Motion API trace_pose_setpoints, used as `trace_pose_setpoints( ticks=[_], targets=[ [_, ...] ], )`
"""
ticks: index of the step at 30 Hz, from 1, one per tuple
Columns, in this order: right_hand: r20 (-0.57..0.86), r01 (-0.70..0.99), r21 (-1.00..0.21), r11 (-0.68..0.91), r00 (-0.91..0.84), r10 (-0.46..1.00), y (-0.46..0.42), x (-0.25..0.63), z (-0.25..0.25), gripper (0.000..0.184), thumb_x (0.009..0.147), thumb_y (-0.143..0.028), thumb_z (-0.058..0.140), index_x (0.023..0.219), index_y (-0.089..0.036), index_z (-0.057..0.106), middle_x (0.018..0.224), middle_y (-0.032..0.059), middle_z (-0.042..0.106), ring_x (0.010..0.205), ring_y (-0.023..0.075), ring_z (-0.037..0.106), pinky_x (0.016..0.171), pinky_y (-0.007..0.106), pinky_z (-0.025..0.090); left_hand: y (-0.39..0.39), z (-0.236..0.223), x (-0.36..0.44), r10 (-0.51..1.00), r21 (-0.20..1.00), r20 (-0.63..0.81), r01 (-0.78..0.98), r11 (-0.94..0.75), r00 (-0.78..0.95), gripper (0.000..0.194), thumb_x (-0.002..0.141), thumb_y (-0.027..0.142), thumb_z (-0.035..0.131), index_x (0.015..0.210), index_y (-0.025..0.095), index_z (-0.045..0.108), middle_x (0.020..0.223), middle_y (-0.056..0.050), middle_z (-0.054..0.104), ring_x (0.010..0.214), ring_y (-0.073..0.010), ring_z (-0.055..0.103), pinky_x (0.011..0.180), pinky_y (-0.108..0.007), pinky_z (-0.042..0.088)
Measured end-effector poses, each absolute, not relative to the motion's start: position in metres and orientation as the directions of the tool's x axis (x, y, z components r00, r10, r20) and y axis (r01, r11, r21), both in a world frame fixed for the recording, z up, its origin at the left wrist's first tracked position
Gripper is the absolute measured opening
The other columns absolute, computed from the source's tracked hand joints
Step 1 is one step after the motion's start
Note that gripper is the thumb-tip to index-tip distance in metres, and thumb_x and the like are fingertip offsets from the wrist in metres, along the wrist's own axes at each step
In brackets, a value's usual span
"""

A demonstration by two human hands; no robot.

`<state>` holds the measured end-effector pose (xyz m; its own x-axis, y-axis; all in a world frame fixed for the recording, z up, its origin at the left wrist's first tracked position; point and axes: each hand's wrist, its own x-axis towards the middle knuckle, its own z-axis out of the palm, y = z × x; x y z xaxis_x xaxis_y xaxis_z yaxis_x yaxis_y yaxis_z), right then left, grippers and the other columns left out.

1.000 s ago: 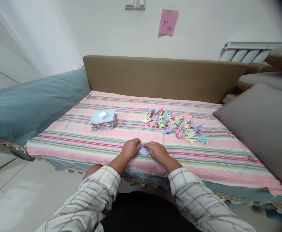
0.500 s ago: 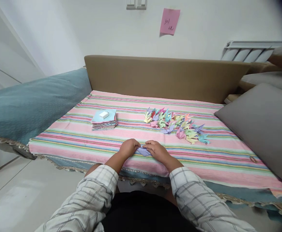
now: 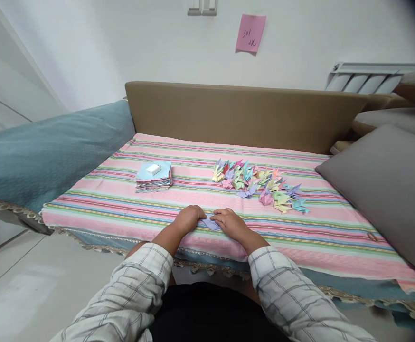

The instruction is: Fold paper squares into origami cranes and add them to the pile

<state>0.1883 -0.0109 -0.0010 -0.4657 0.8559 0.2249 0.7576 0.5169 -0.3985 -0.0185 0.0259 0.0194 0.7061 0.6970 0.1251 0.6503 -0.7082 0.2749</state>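
Observation:
A small folded sheet of purple origami paper (image 3: 212,223) lies on the striped cloth near the front edge of the sofa. My left hand (image 3: 190,218) grips its left side, fingers closed at the corner. From the right, my right hand (image 3: 230,222) pinches the upper right edge with fingers and thumb together. Beyond my hands sits a cluster of folded paper cranes (image 3: 253,183) in many colours. To the left stands a stack of square paper (image 3: 153,183) with a light blue sheet on top, and a small white box-like object (image 3: 153,169) rests on it.
The striped cloth (image 3: 104,209) covers the sofa seat. A brown backrest (image 3: 236,116) runs behind it, a blue-covered armrest (image 3: 58,147) stands left, and a grey cushion (image 3: 385,185) leans at right. A small brown ring-like item (image 3: 372,236) lies near the cushion.
Both hands stay at the purple paper with almost no movement. My left fingers have shifted very slightly left, and the view has moved a little.

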Motion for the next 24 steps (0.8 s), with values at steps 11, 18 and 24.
trace_pose_setpoints(
  ticks=[11,18,24],
  targets=[
    [0.155,0.777,-0.379,0.502,-0.482,0.863,-0.01,0.187,0.004,0.03,0.088,-0.02,0.047,0.109,-0.026,0.068,0.116,0.0063,0.061,0.105,0.0212,0.051,0.09,0.035,0.042,0.027,0.017,-0.034,0.745,0.181,0.116,0.723,-0.666,0.657,0.035,0.074,0.005,0.051,0.095,0.023,0.073,0.112,-0.008,0.065,0.1,-0.0237,0.061,0.09,-0.037,0.047],
    [0.077,0.765,-0.46,0.451,-0.471,0.879,-0.011,0.183,0.02,0.035,0.093,-0.032,0.038,0.106,-0.022,0.068,0.114,0.0069,0.061,0.108,0.0212,0.05,0.095,0.035,0.038,0.023,0.023,-0.04,0.749,0.218,0.12,0.719,-0.66,0.652,0.033,0.07,0.009,0.051,0.094,0.02,0.071,0.11,-0.008,0.066,0.107,-0.0239,0.058,0.095,-0.038,0.043],
    [0.067,0.753,-0.494,0.434,-0.465,0.883,-0.014,0.182,0.026,0.037,0.091,-0.042,0.041,0.101,-0.022,0.071,0.114,0.0082,0.061,0.109,0.0227,0.05,0.097,0.036,0.036,0.013,0.028,-0.034,0.735,0.376,0.197,0.642,-0.668,0.649,0.053,0.065,0.023,0.067,0.117,0.02,0.057,0.137,-0.012,0.045,0.124,-0.0284,0.043,0.102,-0.042,0.035]
  ],
)
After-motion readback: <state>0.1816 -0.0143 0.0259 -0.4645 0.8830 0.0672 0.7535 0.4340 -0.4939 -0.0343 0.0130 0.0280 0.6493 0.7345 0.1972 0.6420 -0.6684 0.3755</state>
